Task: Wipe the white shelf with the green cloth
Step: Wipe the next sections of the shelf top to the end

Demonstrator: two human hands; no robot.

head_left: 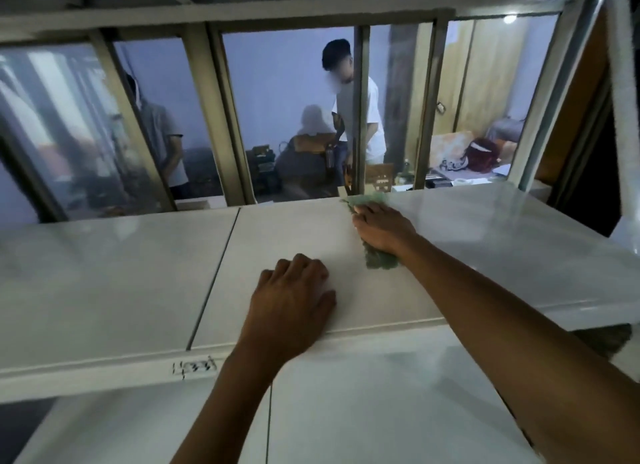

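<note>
near the back edge of the white shelf (450, 248), the right hand (382, 229) presses flat on the soft, limp green cloth (379, 261), while the left hand (294, 300) rests loosely curled and holds nothing.

We reach our right hand (382, 229) far across toward the back edge of the shelf (121, 273), arm stretched, palm down, fingers spread flat. Our left hand (294, 300) rests near the front edge, palm down, fingers loosely bent, gripping nothing.
</note>
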